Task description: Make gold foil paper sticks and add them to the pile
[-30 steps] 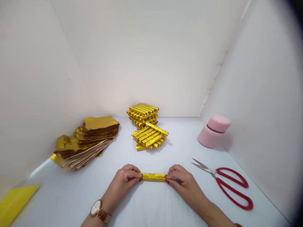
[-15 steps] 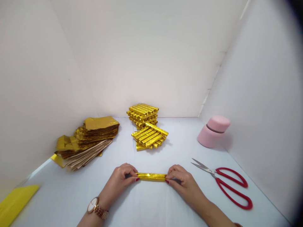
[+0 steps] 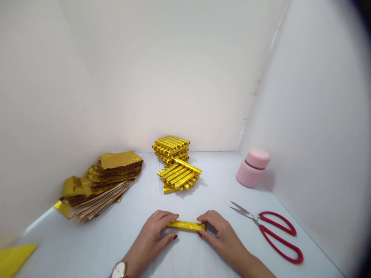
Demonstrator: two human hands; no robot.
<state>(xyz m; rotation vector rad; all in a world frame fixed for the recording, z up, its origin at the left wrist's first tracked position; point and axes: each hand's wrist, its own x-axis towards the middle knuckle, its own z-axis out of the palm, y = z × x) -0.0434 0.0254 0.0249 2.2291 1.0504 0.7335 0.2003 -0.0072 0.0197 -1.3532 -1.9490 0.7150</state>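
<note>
Steadying the gold foil strip (image 3: 186, 226) on the table just in front of the stacked gold foil bars (image 3: 178, 175), left hand (image 3: 152, 241) and right hand (image 3: 223, 239) sit apart at either end, where light, even fingertip contact best keeps it straight.

Head camera faces forward, down at hands (image 3: 149, 241)
</note>
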